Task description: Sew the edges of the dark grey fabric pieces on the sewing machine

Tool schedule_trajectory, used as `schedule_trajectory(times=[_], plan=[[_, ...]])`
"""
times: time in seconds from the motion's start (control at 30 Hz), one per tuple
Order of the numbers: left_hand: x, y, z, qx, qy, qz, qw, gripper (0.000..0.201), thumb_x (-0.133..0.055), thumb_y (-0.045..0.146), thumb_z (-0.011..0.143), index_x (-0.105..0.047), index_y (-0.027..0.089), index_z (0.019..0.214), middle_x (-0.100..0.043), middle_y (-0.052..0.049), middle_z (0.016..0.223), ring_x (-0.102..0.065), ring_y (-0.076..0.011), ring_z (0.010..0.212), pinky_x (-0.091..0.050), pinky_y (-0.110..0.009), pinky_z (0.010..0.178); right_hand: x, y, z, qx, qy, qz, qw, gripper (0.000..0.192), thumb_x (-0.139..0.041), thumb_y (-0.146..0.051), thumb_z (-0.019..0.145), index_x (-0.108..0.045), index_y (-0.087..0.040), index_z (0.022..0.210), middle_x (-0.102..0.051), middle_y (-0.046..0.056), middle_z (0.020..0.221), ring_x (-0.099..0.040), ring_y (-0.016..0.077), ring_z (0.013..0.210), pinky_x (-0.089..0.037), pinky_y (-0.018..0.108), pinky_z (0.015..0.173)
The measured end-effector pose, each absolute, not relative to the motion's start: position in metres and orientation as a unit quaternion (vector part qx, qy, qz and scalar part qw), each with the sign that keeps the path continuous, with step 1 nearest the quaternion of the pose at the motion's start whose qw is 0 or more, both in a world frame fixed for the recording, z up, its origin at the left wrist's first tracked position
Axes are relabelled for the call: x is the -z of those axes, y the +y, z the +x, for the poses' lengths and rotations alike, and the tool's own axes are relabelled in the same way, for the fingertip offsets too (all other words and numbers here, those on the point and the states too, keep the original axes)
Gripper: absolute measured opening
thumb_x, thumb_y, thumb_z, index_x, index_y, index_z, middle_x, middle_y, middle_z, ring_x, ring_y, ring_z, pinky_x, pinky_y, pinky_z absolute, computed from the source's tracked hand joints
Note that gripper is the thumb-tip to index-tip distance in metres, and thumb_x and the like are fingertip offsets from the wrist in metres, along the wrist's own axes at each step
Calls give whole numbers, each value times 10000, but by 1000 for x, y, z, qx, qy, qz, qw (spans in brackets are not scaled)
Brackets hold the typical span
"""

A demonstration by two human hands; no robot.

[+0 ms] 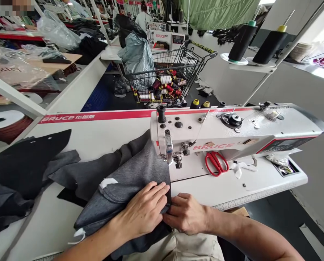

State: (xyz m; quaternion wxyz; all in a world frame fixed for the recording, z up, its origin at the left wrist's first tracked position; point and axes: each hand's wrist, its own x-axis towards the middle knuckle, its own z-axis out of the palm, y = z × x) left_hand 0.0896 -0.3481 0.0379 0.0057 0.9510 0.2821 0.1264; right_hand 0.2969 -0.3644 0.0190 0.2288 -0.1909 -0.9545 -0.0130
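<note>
A piece of dark grey fabric (pixel 140 165) lies on the sewing table, its far end beneath the head of the white sewing machine (pixel 194 128). My left hand (pixel 147 208) rests on top of this fabric near its right edge, fingers stretched out and fairly flat. Beside it, my right hand (pixel 187 214) has its fingers curled around the fabric's edge, close to the table's front. The fingertips of that hand are partly hidden. White patches show on the fabric's left side, and its near part hangs down over my lap.
Red-handled scissors (pixel 216 164) lie under the machine arm, near a white plastic piece (pixel 242 167). More dark fabric (pixel 23 166) covers the table's left. Black thread cones (pixel 242 43) stand on a holder at upper right. Behind the table is a wire cart (pixel 189 67) with thread spools.
</note>
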Motion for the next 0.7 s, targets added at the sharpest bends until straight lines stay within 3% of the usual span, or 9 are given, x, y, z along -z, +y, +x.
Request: schedule_trajectory(times=[0.23, 0.43, 0.7], plan=[[-48, -325, 90, -119, 269, 956, -11, 238, -562, 214, 794, -629, 141, 1010, -609, -106, 1264, -513, -242, 1216, -348, -416, 1063, -21, -349, 295, 29, -956, -198, 212, 75, -523, -207, 900, -582, -174, 867, -519, 2, 646, -478, 170, 646, -294, 300, 546], [-50, -306, 90, -121, 257, 959, -26, 217, -561, 188, 788, -629, 151, 990, -625, -102, 1223, -527, -239, 1178, -344, -430, 1065, -18, -343, 290, 12, -950, -241, 200, 178, -434, -214, 947, -599, -174, 1000, -598, 45, 760, -503, 194, 739, -382, 324, 601], [-54, -289, 93, -92, 257, 961, -47, 187, -555, 206, 820, -624, 139, 981, -613, -116, 1215, -524, -249, 1158, -347, -442, 1051, -12, -341, 285, -24, -928, -313, 201, 155, -541, -115, 835, -603, -174, 964, -643, 60, 883, -503, 229, 856, -426, 354, 742]])
